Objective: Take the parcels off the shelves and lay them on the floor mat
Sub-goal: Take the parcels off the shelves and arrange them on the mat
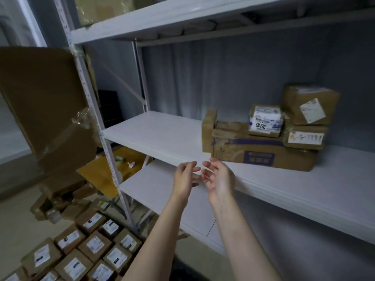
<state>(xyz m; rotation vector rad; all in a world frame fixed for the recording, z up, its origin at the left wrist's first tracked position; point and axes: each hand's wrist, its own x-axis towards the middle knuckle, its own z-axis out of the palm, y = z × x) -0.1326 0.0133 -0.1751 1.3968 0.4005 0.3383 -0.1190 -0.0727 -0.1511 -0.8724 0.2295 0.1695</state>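
Left hand [185,177] and right hand [220,179]: both raised side by side before the front edge of the middle shelf [162,134]. Fingers are loosely curled and hold nothing; the fingertips are near each other, contact unclear.

Five parcels sit on the right part of the middle shelf:
- long box [261,157], purple print, lying flat
- small box [208,132], upright against its left end
- labelled parcel [265,121], marked 3016, on top of the long box
- top box [310,104], stacked on the lower box [304,136], at the right

Right hand is near the long box, apart from it. Lower shelf [154,191] lies below the hands.

Floor parcels [95,244], white labels up, lie in close rows at lower left. Mat under them: cannot tell. Large cardboard [44,102] at left, blurred.
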